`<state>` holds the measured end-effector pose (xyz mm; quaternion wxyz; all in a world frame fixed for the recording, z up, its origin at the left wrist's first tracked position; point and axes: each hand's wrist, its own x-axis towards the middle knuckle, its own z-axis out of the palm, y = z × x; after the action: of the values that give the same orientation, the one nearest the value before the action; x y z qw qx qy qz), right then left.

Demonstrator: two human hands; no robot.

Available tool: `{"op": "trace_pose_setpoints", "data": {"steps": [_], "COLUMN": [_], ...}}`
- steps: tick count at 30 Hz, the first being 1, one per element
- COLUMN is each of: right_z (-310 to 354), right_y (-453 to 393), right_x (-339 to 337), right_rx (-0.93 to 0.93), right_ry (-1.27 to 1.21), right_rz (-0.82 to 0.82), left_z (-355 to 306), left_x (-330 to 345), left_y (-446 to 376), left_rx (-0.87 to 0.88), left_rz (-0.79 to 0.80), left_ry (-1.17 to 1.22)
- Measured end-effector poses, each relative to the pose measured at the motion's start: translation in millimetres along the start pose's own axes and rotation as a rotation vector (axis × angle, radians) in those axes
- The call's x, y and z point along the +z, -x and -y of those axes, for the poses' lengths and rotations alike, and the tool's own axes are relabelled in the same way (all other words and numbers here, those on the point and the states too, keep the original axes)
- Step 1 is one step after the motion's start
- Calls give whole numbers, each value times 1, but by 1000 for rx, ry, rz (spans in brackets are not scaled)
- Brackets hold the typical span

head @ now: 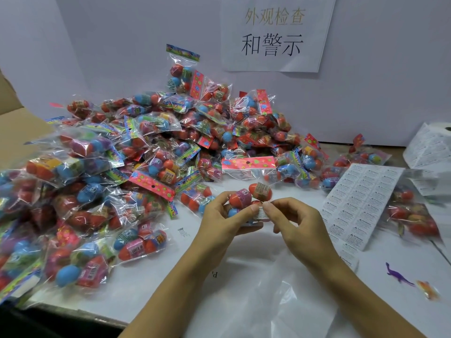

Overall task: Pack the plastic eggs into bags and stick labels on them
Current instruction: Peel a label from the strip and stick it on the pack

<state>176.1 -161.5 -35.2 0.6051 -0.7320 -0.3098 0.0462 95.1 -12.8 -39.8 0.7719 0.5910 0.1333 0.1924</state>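
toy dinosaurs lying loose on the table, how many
2: a purple dinosaur near the table's right front edge, and an orange dinosaur just to its right, blurred. Others may be hidden under the bags.

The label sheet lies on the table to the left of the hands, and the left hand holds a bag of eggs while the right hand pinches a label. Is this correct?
Not quite. The head view shows the label sheet to the right of the hands, not the left. The rest holds: the left hand holds a bag of eggs while the right hand pinches a label.
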Motion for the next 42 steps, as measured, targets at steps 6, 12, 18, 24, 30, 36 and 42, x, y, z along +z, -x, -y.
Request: {"op": "trace_pose_setpoints", "data": {"steps": [6, 12, 18, 24, 30, 36, 42], "right_z": [-2, 2, 1, 2, 5, 5, 5], "right_y": [-2, -1, -1, -2, -2, -3, -2], "right_x": [-2, -3, -6, -6, -4, -3, -4], "right_rx": [15, 4, -17, -4, 42, 49, 23], "right_ry": [-1, 39, 63, 16, -25, -17, -8], "right_rz": [-5, 19, 40, 45, -17, 0, -10], "left_z": [0, -1, -1, -2, -1, 2, 1], "left_x": [-1, -2, -2, -1, 0, -3, -2], "left_y": [0, -1, -1, -1, 2, 0, 1], "left_rx": [0, 4, -19, -18, -3, 0, -16], "left_rz": [6, -9, -18, -2, 94, 85, 94], "left_ry": [13, 52, 43, 58, -3, -42, 5]}}
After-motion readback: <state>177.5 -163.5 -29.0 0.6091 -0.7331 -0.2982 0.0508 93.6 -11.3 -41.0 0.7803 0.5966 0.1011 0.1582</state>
